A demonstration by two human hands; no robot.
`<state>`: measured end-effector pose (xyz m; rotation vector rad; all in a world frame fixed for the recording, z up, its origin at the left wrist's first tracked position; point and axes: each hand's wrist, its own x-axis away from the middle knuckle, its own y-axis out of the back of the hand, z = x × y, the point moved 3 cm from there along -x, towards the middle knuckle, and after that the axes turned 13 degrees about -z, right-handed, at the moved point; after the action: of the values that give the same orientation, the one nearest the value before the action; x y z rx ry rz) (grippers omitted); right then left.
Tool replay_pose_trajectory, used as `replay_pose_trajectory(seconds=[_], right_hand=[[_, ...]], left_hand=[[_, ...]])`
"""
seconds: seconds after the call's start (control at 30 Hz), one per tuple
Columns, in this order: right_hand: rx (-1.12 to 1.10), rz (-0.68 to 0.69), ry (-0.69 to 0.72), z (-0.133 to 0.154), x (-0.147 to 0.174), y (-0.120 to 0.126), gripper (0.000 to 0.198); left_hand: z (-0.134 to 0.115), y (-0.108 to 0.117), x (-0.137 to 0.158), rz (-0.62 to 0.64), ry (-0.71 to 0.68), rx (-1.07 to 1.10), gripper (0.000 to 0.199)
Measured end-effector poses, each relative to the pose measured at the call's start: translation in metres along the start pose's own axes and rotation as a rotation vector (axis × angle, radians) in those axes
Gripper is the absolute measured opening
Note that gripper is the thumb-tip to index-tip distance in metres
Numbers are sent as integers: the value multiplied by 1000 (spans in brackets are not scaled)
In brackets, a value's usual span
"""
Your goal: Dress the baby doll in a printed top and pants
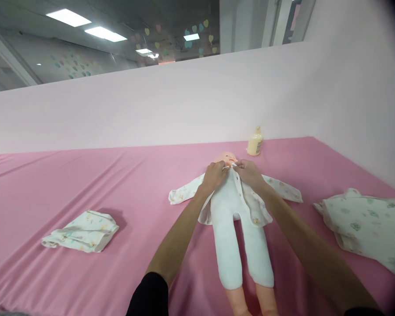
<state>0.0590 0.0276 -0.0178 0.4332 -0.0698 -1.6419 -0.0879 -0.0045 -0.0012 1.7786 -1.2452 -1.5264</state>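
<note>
At grip: jacket (251,199), white, small scattered print. Below grip: doll's body (228,199), plain white. Underneath: sheet (125,188), solid pink.

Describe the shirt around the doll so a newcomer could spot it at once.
On the pink sheet, find the doll lying face up, its head toward the white wall. The white printed shirt lies open around its body, left hand and right hand at the collar. Unlike the small cloth on the left and the bigger cloth on the right, it has outstretched sleeves.
</note>
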Motion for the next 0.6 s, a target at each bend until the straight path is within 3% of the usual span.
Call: replay_pose_trajectory(seconds=[0.37,0.6], right_hand=[[-44,37,10,1,1,-2,11],[-29,43,39,2,0,0,12]], left_hand=[[-13,-5,8,-40,-61,-73,34],[-17,-8,15,-75,-111,-91,21]])
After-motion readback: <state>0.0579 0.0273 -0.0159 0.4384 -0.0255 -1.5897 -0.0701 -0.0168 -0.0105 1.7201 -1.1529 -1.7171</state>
